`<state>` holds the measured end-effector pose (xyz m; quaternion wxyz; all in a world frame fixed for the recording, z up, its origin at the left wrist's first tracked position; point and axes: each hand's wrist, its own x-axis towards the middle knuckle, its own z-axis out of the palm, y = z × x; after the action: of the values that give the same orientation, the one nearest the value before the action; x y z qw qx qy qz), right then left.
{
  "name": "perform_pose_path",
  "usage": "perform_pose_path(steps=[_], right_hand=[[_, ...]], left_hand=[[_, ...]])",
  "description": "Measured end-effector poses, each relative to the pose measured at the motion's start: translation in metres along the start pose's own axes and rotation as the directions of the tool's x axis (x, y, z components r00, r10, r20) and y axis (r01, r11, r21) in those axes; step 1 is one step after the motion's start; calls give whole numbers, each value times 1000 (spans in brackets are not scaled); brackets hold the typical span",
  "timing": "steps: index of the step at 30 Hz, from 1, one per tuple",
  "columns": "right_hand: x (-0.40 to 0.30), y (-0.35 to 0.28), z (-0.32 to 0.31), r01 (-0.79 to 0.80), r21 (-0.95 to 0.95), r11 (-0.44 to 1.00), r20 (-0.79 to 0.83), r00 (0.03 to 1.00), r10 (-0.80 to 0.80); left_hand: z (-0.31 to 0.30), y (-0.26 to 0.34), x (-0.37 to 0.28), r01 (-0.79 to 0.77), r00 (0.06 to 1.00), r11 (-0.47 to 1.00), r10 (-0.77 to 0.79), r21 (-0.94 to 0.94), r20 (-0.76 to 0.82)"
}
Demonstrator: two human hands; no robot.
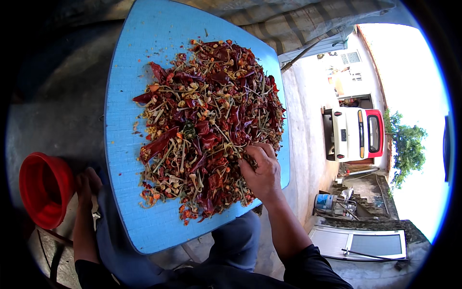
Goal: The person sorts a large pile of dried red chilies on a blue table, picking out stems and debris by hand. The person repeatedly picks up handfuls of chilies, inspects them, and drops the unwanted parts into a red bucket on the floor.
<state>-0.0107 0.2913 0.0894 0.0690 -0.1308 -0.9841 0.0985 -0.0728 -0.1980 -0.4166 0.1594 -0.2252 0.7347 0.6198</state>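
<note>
A blue tabletop [126, 151] carries a broad heap of dried red chili peppers [202, 126], mixed with pale stems, seeds and broken pieces. My right hand [261, 171] is at the heap's right side, with thumb and bent forefinger among the stems; whether they pinch a piece is unclear. At the far left, low beside the table, my left hand [86, 184] is in shade by the rim of a red plastic bowl [47, 189]. Its fingers are partly hidden, and whether they grip the bowl cannot be told.
My legs [236, 238] are below the table edge. Striped cloth [288, 25] hangs beyond the table's far side. To the right are a parked white and red vehicle [355, 135], a blue and white bucket [325, 201] and a white-framed door panel [375, 245].
</note>
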Motion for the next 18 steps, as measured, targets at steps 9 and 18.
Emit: perform_pose_path(steps=[9,18], right_hand=[[6,14,3,-37,373,927,-135,986,94],[-6,18,-10,-221,856,468,81,950,301]], left_hand=[[-20,-62,48,-88,995,988,94,127,-44],[0,23,-6,-168,985,984,164,65,56]])
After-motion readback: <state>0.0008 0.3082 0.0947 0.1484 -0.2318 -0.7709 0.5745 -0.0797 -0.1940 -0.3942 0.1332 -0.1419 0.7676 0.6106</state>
